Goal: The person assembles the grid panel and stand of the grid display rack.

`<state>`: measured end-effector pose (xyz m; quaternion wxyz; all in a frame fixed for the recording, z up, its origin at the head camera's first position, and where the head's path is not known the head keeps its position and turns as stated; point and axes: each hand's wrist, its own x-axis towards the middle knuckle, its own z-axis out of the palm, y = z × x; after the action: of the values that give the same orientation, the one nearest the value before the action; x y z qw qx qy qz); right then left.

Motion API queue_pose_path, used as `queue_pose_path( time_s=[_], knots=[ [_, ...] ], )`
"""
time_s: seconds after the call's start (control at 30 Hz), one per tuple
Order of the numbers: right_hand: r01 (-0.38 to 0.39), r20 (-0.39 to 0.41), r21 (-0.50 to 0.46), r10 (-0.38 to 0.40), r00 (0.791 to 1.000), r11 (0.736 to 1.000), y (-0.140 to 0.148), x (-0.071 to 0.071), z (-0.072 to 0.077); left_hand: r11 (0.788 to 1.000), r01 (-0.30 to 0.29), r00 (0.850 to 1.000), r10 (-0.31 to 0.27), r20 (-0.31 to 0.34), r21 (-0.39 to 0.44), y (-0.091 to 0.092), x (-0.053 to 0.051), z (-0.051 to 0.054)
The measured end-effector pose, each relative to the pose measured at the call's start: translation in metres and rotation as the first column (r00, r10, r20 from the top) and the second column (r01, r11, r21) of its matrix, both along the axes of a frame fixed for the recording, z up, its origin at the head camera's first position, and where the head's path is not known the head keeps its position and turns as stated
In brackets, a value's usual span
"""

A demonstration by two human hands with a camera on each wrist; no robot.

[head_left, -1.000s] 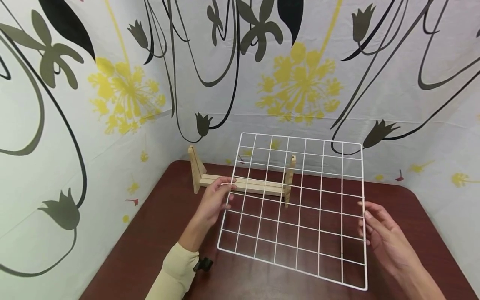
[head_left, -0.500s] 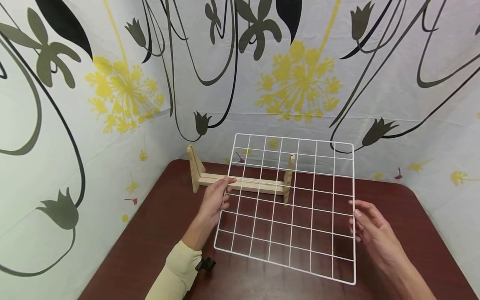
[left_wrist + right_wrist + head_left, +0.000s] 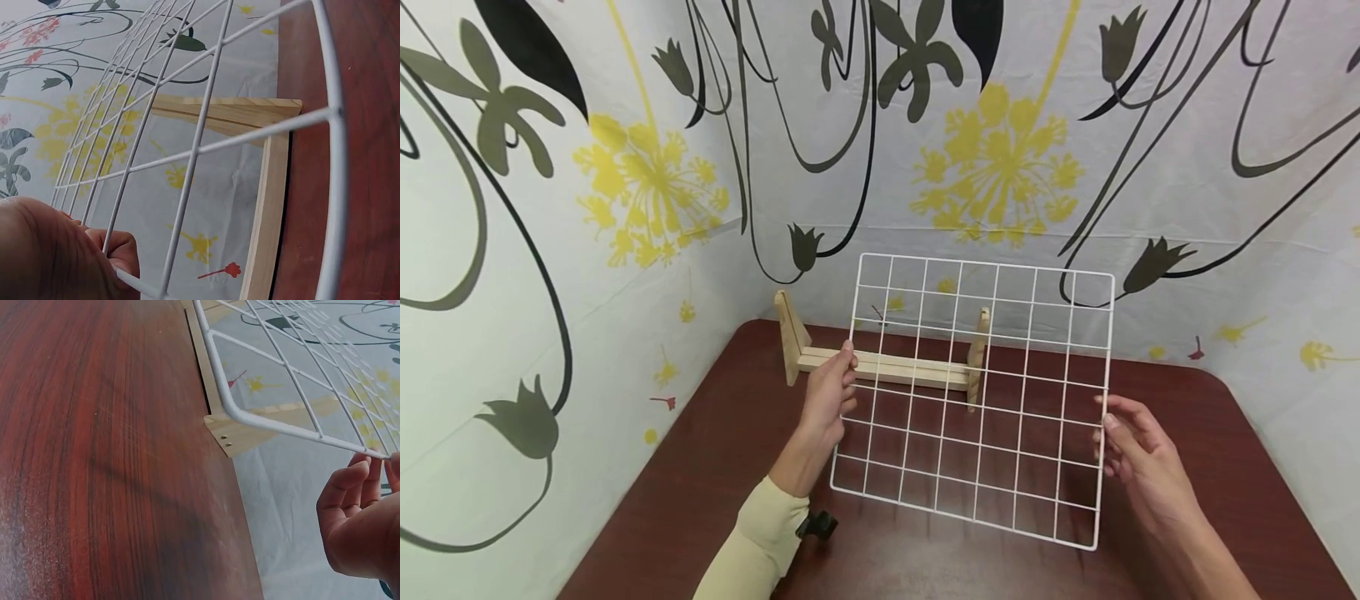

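A white wire grid panel [image 3: 950, 376] is held up over the table, its far edge tilted upward. My left hand [image 3: 827, 398] grips the panel's left edge; in the left wrist view the fingers [image 3: 122, 253] curl around a wire. At the right edge my right hand [image 3: 1142, 454] pinches the outer wire between thumb and fingers, which the right wrist view also shows [image 3: 356, 512]. Behind the panel a pale wooden stand [image 3: 910, 371] with two upright ends and a grooved crossbar rests on the table, partly seen through the grid.
The dark red-brown table [image 3: 700, 483] runs back to a wall covered by a flower-patterned cloth [image 3: 880, 192], which also hangs along the left side. A small black device [image 3: 817, 525] sits at my left wrist, beside the cream sleeve [image 3: 760, 533].
Both hands have carried the panel slightly to the left. Its near edge has risen in the last half second, and my left thumb now points up along the edge. The stand has stayed put.
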<state>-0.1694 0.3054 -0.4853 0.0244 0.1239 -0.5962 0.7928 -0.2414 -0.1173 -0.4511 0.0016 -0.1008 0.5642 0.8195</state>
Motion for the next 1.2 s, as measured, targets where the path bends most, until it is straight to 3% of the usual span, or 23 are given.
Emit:
queue_pose_path(
  time_s=[0.33,0.6,0.8,1.03,1.2],
  knots=[
    [0.185,-0.017,-0.007,-0.185,0.983,0.983,-0.007,0.002,0.002,0.996,-0.047,0.997,0.051,-0.059,0.080,0.004,0.002,0.006],
    [0.374,-0.022,0.027,-0.373,0.927,0.927,-0.015,0.003,0.006,0.988,-0.111,0.980,0.127,-0.156,0.106,0.011,0.003,0.008],
    [0.440,-0.031,0.041,-0.439,0.898,0.897,-0.018,0.003,0.008,0.976,-0.186,0.940,0.211,-0.269,0.116,0.016,0.004,0.009],
    [0.460,-0.094,0.013,-0.457,0.884,0.888,-0.021,0.003,0.013,0.962,-0.224,0.899,0.266,-0.348,0.159,0.020,0.002,0.008],
    [0.465,-0.129,-0.010,-0.463,0.877,0.885,-0.022,0.002,0.013,0.947,-0.251,0.841,0.315,-0.439,0.199,0.024,0.001,0.005]
  ],
)
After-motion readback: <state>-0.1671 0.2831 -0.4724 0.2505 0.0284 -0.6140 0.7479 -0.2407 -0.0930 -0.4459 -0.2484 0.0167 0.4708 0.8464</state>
